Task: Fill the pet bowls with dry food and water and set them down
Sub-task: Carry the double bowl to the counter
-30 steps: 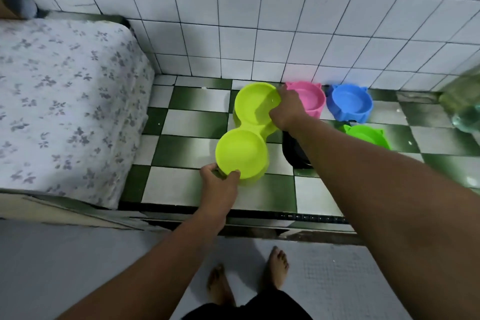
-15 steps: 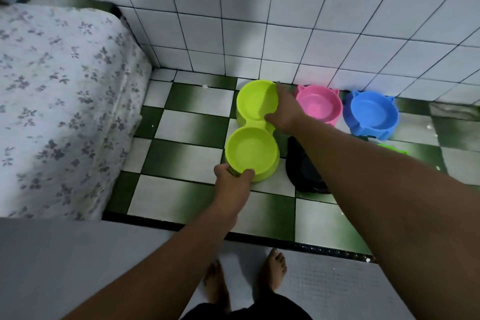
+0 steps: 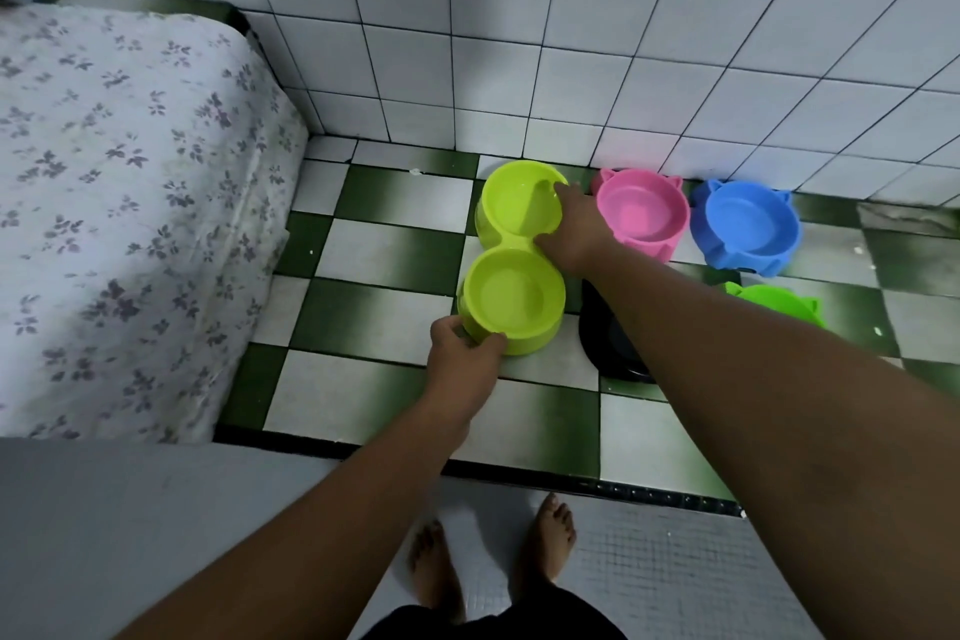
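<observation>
Bare floor (image 3: 395,255) left of double bowl (image 3: 514,260); pink bowl (image 3: 641,216) tight right.

This is a home, a tiled corner where pets are fed. The left hand (image 3: 462,369) and the right hand (image 3: 574,234) grip a lime double bowl (image 3: 514,286) down at a green-and-white checkered floor (image 3: 384,250). To the right of the right hand's fingers (image 3: 563,197) stand a pink bowl (image 3: 641,213), a blue bowl (image 3: 748,226) and a green bowl (image 3: 779,301), and beyond those fingers rises a white tiled wall (image 3: 519,42). Well left of the left hand's fingers (image 3: 452,327) lies a mattress (image 3: 119,172) in a flowered sheet, and nearer than them bare feet (image 3: 436,569) stand on grey flooring (image 3: 675,577).
</observation>
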Demonstrator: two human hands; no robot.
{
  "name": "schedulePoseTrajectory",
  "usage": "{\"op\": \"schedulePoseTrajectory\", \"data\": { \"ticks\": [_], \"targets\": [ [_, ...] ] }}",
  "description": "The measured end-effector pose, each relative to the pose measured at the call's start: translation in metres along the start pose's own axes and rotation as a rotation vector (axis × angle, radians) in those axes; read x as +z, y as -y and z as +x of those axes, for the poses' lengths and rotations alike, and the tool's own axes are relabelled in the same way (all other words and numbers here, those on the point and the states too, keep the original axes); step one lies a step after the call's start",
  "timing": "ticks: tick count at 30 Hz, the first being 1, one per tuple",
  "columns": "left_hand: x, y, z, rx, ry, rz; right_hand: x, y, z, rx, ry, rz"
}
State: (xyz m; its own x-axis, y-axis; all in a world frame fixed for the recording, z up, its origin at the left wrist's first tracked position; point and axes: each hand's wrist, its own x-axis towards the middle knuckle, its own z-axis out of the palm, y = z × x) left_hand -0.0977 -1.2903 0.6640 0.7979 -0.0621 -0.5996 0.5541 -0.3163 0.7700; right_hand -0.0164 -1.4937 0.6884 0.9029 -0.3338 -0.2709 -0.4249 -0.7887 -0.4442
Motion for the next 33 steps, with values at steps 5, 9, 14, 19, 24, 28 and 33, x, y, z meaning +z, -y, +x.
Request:
{"op": "schedulePoseTrajectory", "data": {
  "ticks": [5, 9, 14, 19, 24, 28, 33],
  "targets": [
    [-0.019, -0.018, 0.005, 0.124, -0.025, 0.115, -0.001, 0.005, -0.039, -0.014, -0.092, 0.084],
    [-0.027, -0.046, 0.002, 0.266, 0.026, 0.222, -0.008, 0.010, -0.083, 0.051, -0.180, 0.256],
    [-0.024, -0.059, -0.015, 0.431, 0.089, 0.312, -0.011, 0.006, -0.135, 0.068, -0.277, 0.352],
    [-0.024, -0.039, -0.042, 0.474, 0.098, 0.375, -0.009, -0.011, -0.181, 0.081, -0.376, 0.335],
    [-0.033, 0.008, -0.071, 0.455, 0.042, 0.412, 0.009, -0.019, -0.214, 0.045, -0.355, 0.393],
    [-0.041, 0.047, -0.098, 0.428, 0.001, 0.354, 0.030, -0.024, -0.250, -0.010, -0.298, 0.447],
    [-0.059, 0.100, -0.127, 0.400, -0.052, 0.342, 0.071, -0.041, -0.304, -0.003, -0.250, 0.451]
  ]
}}
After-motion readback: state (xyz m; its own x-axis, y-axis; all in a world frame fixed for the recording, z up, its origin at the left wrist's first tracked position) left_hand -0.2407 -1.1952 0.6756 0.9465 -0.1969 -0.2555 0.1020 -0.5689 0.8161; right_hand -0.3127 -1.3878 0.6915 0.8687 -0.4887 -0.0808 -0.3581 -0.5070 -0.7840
